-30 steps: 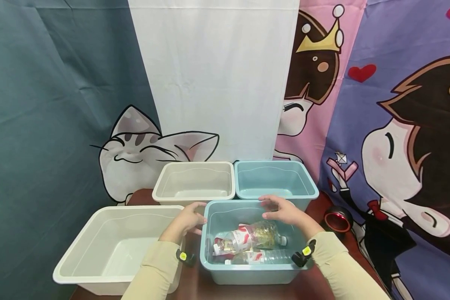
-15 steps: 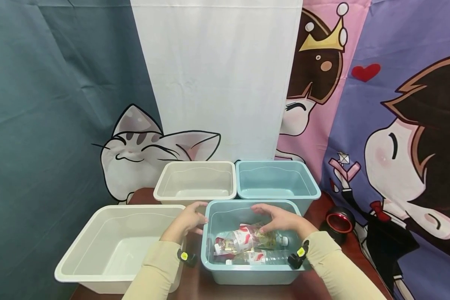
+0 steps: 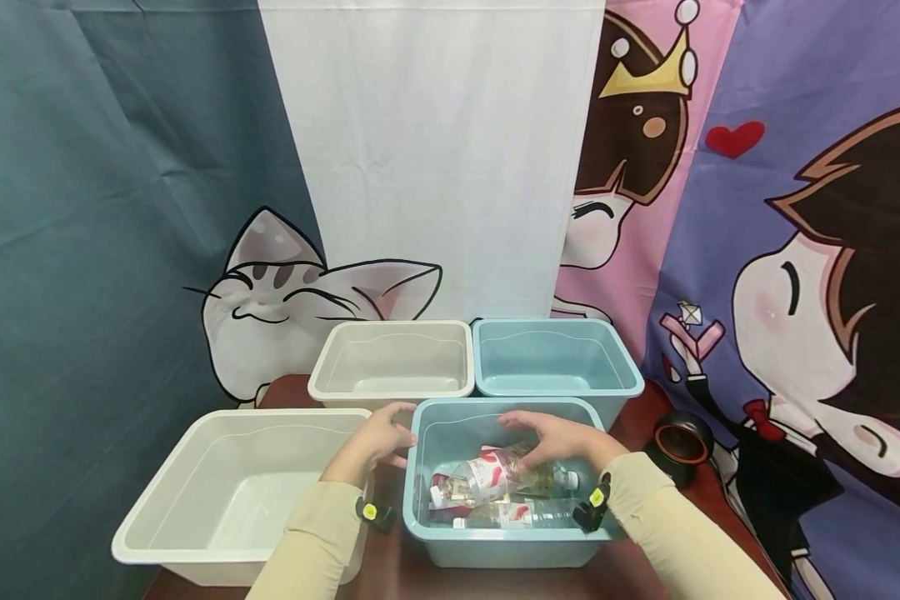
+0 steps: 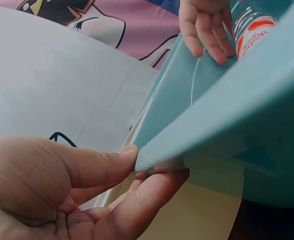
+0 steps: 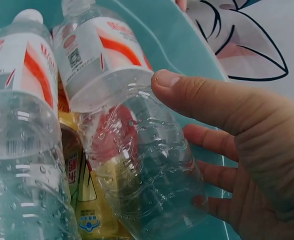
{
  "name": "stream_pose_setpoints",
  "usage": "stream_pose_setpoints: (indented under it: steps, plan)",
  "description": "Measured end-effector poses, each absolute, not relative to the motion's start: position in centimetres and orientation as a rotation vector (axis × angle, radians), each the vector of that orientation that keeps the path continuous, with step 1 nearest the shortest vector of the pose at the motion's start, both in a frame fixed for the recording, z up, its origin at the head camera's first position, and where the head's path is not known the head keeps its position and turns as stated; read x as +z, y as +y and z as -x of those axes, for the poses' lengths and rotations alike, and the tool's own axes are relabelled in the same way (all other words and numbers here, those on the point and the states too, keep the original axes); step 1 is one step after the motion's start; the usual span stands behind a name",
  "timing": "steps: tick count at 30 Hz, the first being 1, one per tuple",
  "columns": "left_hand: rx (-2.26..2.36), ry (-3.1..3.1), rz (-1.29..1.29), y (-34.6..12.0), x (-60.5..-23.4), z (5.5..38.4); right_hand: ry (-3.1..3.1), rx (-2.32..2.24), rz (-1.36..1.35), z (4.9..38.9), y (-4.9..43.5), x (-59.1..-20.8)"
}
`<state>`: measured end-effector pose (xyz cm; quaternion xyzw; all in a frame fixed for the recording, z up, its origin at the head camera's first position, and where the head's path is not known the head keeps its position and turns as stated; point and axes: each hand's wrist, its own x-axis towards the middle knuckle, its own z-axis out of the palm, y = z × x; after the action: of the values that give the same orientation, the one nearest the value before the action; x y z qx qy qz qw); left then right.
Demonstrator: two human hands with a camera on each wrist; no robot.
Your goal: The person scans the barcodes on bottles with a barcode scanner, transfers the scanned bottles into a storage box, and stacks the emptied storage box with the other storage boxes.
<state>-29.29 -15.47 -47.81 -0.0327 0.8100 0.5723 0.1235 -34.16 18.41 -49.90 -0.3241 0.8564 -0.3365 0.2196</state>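
In the head view, my left hand [image 3: 378,437] is at the left rim of a light blue plastic tub [image 3: 495,540]. Its thumb and fingers pinch that rim, as the left wrist view shows. My right hand [image 3: 562,437] is inside the tub, beside a clear plastic bottle [image 5: 157,165] with a white and red label. The thumb is over the bottle's edge, and the fingers lie loosely along its side; firm contact cannot be told. A second clear bottle [image 5: 21,135] lies parallel to it. A yellow printed item [image 5: 91,200] shows partly between and beneath them.
To the left stands a larger cream tub [image 3: 138,508]. Behind are a smaller cream tub [image 3: 390,398] and another blue tub [image 3: 562,392], close together. A black round object [image 3: 681,446] with a red ring sits at the table's right. Printed cloth hangs behind.
My right hand has moved left and down into the tub, closer to the upper bottle. My left hand stays at the rim.
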Motion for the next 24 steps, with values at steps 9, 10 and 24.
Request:
stream_pose_setpoints:
  steps: [9,10,24]
  plan:
    - [1.663,2.369,0.087,-15.5,-47.7,29.3,2.363,-0.82,0.844,34.4,17.7,-50.0]
    - [1.665,2.368,0.088,-15.6,-47.7,29.3,2.36,-0.804,0.844,34.4,17.6,-50.0]
    - [1.695,2.33,0.075,-15.8,-48.1,29.6,2.347,-0.633,0.874,34.7,16.9,-50.7]
